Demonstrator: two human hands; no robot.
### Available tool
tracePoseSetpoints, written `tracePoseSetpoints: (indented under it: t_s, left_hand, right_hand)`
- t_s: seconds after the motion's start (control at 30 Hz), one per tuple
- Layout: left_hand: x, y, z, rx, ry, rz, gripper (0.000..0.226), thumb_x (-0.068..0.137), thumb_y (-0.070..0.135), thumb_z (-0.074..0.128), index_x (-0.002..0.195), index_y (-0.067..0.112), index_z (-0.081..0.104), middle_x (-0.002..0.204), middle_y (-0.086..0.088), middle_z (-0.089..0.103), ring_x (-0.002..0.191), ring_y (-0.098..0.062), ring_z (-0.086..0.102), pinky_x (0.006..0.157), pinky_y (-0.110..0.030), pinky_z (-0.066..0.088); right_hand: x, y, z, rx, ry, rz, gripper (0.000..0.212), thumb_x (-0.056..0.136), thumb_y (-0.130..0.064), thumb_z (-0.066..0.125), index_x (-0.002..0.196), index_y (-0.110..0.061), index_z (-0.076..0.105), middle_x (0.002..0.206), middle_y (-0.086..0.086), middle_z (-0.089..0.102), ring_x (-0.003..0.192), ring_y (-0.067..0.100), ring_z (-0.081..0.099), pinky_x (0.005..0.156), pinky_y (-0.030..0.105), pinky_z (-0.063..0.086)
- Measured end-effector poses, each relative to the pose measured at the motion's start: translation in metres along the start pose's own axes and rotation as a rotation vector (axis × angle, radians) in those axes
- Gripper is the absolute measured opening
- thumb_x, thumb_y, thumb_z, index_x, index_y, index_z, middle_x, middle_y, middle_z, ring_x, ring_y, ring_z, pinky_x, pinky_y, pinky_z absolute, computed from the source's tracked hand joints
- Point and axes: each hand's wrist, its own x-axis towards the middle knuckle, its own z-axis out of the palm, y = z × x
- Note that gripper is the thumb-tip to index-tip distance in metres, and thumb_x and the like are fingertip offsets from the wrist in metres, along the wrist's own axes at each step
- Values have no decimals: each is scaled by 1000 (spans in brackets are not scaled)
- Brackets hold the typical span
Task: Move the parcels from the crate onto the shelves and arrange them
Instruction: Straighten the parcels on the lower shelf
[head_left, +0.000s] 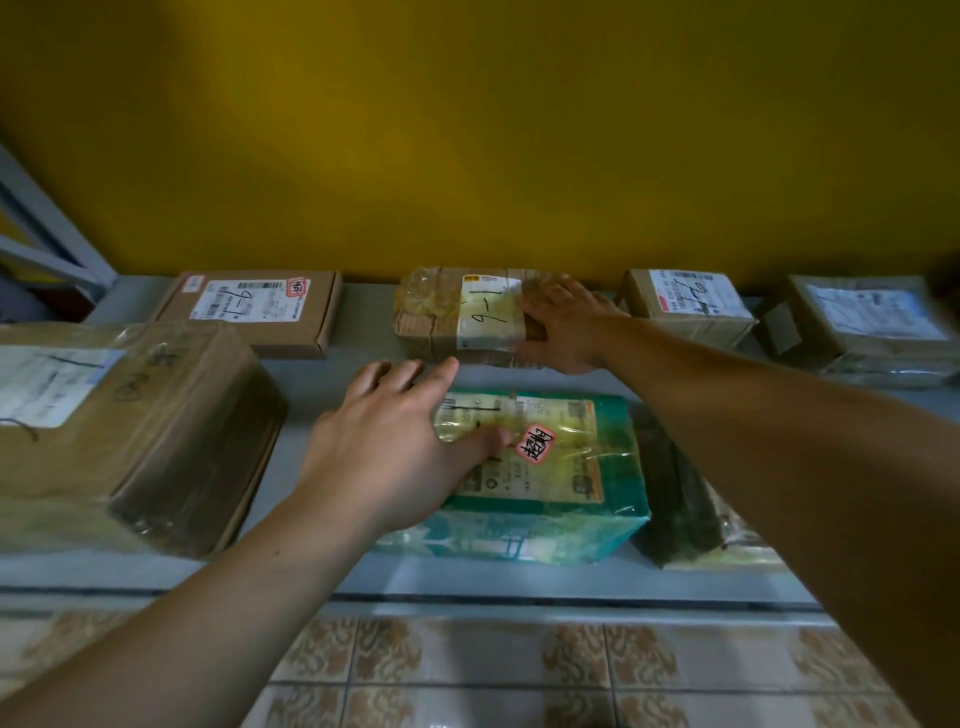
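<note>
A tape-wrapped brown parcel (457, 317) with a white label lies at the back of the grey shelf (363, 332). My right hand (563, 325) grips its right end, fingers over the top and thumb at the front. In front of it lies a green parcel (556, 478) with a label and a red sticker. My left hand (395, 447) rests on the green parcel's left part with fingers spread and straight, fingertips reaching toward the brown parcel. The crate is out of view.
A flat brown box (254, 312) sits back left and a large cardboard box (130, 431) front left. Two more parcels (691, 306) (872, 327) stand back right. A dark wrapped parcel (675, 493) lies right of the green one. A yellow wall (467, 130) backs the shelf; tiled floor (519, 670) lies below.
</note>
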Motion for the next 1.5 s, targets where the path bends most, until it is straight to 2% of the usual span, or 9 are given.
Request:
tracePoseSetpoints:
  t_s: [0.1,0.17,0.23,0.3,0.47,0.6,0.7,1.03,1.5]
  left_hand:
    - [3,-1,-4,-34,-77,-26,93,70,89,17,151,43,12,159,15,15,147,-17,9,113,-48,28]
    - [7,-2,-11,-190,-90,-37,71,88,75,30,150,43,19,160,14,12,148,-17,8,117,-50,20]
    - [4,-5,-24,-346,-41,-46,57,96,58,38,149,40,27,161,13,13,148,-15,12,119,-46,16]
    - [0,-18,-41,-300,49,-27,55,97,53,39,149,37,30,160,14,14,146,-13,18,119,-44,17]
    - [1,-102,-75,-61,207,-126,63,94,59,38,149,28,33,159,3,22,147,-20,16,118,-48,18]
    - [-3,-173,-61,126,65,-338,80,84,79,24,152,37,16,163,3,8,148,-29,3,116,-57,15]
    - [-10,-195,-37,58,-55,-485,85,78,87,19,151,46,3,163,6,1,147,-35,-1,114,-63,9]
    - [-24,-173,-40,14,-58,-487,88,82,77,41,151,46,-2,162,10,-10,147,-34,-12,111,-69,1]
    - [-27,-153,-26,29,-19,-434,80,86,73,33,152,42,1,163,7,-4,147,-39,-6,109,-72,8]
  right_hand:
    - [-20,-16,-18,111,35,-1,78,95,-68,38,158,-28,16,167,7,7,153,28,2,121,48,12]
    - [-36,-26,-31,156,80,1,74,97,-66,37,158,-28,21,166,5,14,152,26,10,120,46,18]
    - [-55,-40,-43,148,113,-11,69,99,-64,35,157,-28,24,165,2,20,151,25,16,119,45,21]
    - [-75,-57,-54,133,104,-31,67,99,-64,33,156,-29,25,164,2,23,150,26,19,118,46,22]
    - [-120,-111,-59,150,-65,-88,75,95,-72,27,158,-32,12,164,7,20,149,32,23,117,49,27]
    - [-129,-135,-33,38,-113,-93,85,93,-75,23,159,-26,4,164,12,15,149,35,17,116,55,21]
    - [-128,-134,-22,11,-46,-69,84,92,-76,22,158,-27,4,162,12,20,147,32,21,114,53,23]
    - [-131,-138,-19,44,12,-29,80,93,-74,26,158,-31,8,161,8,24,146,28,24,115,49,21]
    - [-124,-134,-15,54,38,-20,79,91,-75,27,157,-33,11,163,5,23,147,27,23,117,48,22]
